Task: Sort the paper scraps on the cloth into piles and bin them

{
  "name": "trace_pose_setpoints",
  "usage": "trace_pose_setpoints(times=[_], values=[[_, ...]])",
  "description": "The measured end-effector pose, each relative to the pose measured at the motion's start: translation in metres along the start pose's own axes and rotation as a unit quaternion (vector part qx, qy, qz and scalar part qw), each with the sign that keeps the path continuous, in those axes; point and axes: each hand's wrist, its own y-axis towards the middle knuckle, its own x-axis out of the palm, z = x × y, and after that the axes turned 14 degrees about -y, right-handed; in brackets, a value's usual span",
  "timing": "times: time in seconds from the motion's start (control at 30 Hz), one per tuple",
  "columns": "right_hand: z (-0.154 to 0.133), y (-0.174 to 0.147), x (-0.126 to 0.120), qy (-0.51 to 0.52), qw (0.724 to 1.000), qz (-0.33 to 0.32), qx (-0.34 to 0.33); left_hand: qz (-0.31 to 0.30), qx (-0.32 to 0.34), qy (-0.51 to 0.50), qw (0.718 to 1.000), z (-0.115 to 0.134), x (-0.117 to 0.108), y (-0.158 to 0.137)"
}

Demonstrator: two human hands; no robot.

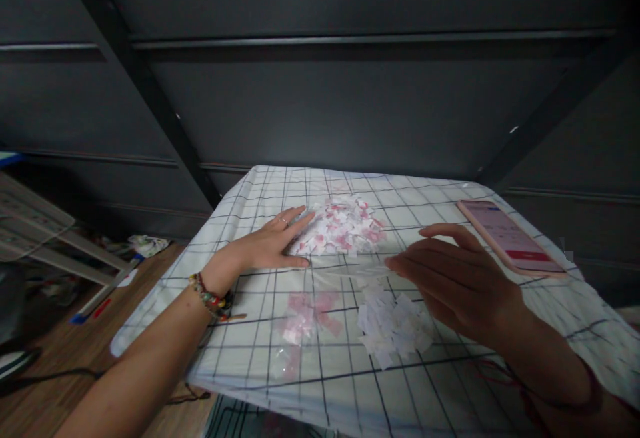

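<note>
A heap of mixed pink and white paper scraps (345, 225) lies at the middle of the table. My left hand (275, 241) rests at the heap's left edge, fingers spread, a ring on one finger. Over the table to the right is my right hand (465, 281), its fingers stretched out and nothing visible in them. Its fingertips are close to a faint clear plastic film (345, 270) in front of the heap; I cannot tell if they touch. Nearer to me are a smaller pile of white scraps (393, 325) and pink scraps (310, 315) with clear plastic about them.
A phone (510, 238) with a lit screen lies at the table's right side. The white checked tablecloth (240, 351) covers the table. Dark panels (330, 111) rise behind it. To the left, a white rack (55, 225) stands on the wooden floor.
</note>
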Motion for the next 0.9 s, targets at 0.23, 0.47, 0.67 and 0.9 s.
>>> trace_pose_setpoints(times=[0.23, 0.47, 0.67, 0.9], values=[[0.01, -0.006, 0.003, -0.072, 0.997, -0.023, -0.003, -0.004, -0.022, -0.002, 1.0, 0.005, -0.002, 0.001], [0.02, -0.011, 0.004, -0.097, 0.995, -0.022, 0.017, 0.006, -0.005, 0.0, 1.0, 0.011, -0.002, 0.003], [0.023, -0.012, 0.001, -0.082, 0.995, -0.052, 0.004, 0.003, -0.005, 0.015, 1.0, 0.011, -0.001, 0.005], [0.031, -0.016, -0.005, -0.059, 0.996, -0.066, 0.002, 0.008, 0.003, 0.025, 1.0, 0.007, 0.001, 0.005]])
